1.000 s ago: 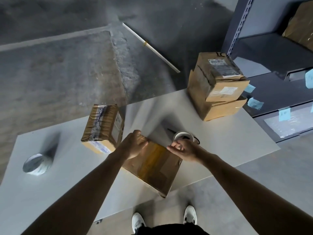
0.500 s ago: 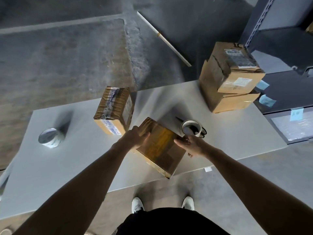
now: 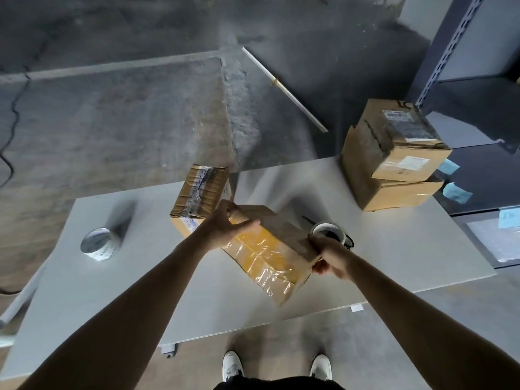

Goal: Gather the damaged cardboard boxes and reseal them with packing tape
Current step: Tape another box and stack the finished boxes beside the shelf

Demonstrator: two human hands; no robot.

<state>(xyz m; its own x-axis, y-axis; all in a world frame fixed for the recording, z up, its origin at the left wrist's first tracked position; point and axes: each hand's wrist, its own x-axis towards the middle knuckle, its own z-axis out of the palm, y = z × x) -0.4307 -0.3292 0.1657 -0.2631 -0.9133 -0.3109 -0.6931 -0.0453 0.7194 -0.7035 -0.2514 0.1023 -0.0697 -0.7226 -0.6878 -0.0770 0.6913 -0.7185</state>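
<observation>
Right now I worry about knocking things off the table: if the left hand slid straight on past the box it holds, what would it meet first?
Probably the small taped box, just beyond the left hand gripping the tilted box; how far apart they sit is unclear.

Matt cardboard box under glossy crinkled tape, smooth matt table, rough concrete floor

Cracked concrete floor, grey table, metal shelving at right — dim light
</observation>
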